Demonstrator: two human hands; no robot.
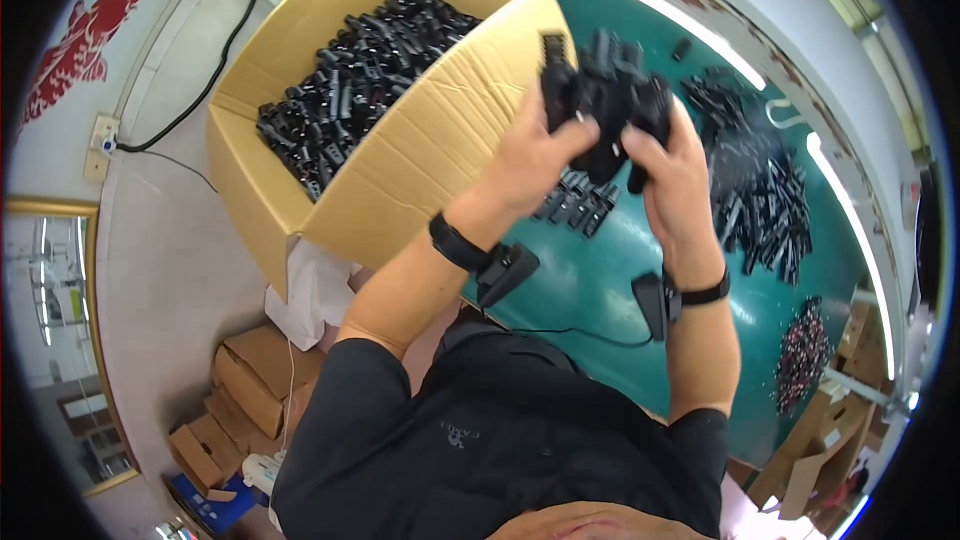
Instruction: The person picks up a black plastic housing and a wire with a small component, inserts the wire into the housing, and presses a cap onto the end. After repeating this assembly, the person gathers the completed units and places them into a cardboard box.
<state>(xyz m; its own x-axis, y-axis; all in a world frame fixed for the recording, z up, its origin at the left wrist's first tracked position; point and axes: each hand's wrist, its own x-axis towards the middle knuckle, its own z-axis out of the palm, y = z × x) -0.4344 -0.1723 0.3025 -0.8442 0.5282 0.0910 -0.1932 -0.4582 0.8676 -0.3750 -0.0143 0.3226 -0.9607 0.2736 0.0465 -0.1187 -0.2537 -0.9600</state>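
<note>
My left hand (535,155) and my right hand (672,175) are raised over the green table, side by side. Between them they grip a cluster of black plastic parts (605,90), with both thumbs pressed on the near side. Motion blurs the cluster, and its exact kind cannot be made out. Just below the hands, a short row of similar black parts (578,205) lies on the table. To the right spreads a loose pile of long black parts (765,190). A large cardboard box (430,150) at the left holds a heap of black parts (350,80).
The green table (590,275) stretches in front of me. A mound of tiny dark and reddish bits (803,355) sits at its right. Wrist-strapped black devices (508,275) share a cable. Smaller cartons (255,380) stand at lower left, and an open carton (815,445) at lower right.
</note>
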